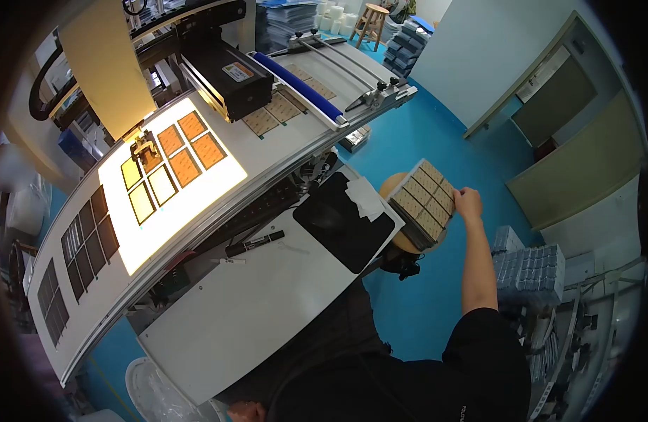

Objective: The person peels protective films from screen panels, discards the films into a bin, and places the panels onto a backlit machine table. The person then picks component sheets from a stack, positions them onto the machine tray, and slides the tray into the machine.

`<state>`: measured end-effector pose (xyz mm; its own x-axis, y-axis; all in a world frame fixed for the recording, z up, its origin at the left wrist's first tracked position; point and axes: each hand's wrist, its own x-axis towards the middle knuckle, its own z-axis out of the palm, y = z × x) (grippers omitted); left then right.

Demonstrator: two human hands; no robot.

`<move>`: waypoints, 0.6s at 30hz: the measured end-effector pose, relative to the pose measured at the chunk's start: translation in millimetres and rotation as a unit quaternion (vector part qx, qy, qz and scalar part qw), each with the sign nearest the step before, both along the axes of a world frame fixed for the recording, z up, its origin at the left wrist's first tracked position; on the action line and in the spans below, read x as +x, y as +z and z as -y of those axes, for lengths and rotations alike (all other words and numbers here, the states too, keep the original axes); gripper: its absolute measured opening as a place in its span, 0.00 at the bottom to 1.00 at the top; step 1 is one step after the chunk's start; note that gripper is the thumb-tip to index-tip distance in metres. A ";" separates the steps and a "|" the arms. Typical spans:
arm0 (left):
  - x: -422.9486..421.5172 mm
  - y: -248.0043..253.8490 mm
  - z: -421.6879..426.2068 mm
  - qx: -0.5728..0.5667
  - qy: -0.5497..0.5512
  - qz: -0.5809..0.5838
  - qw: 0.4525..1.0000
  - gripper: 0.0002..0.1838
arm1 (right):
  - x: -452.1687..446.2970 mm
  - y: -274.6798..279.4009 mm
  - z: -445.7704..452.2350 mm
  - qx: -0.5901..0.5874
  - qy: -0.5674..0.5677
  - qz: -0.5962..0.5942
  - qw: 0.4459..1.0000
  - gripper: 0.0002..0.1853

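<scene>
My right hand (468, 203) is at the right edge of a stack of brown patterned sheets (424, 200), its fingers closed on that edge. The stack rests on a round wooden stool (390, 186) beside the white desk. Low in the view, my left hand (246, 411) shows only in part near the desk's front edge, its fingers hidden. On the long machine table, a lit panel (225, 171) carries brown and pale rectangles in dark frames.
The white desk (232, 316) holds a black mouse pad (334, 224), a white cloth (364, 200) and a black marker (255, 243). A black machine head (229, 81) and blue roller (299, 87) are above the long table. Wrapped stacks (531, 271) stand at right.
</scene>
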<state>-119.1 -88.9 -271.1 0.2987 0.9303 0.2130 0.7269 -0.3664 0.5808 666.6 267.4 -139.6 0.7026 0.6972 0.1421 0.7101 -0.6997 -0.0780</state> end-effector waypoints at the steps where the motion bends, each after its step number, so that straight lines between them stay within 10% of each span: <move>1: -1.2 -0.3 0.1 -0.002 -0.001 -0.005 1.000 0.13 | -2.8 0.6 0.3 -0.017 -0.013 0.006 1.000 0.19; 18: -28.4 -2.7 8.8 0.042 -0.127 -0.095 0.986 0.07 | -132.6 121.9 -194.3 0.298 0.307 0.063 0.902 0.19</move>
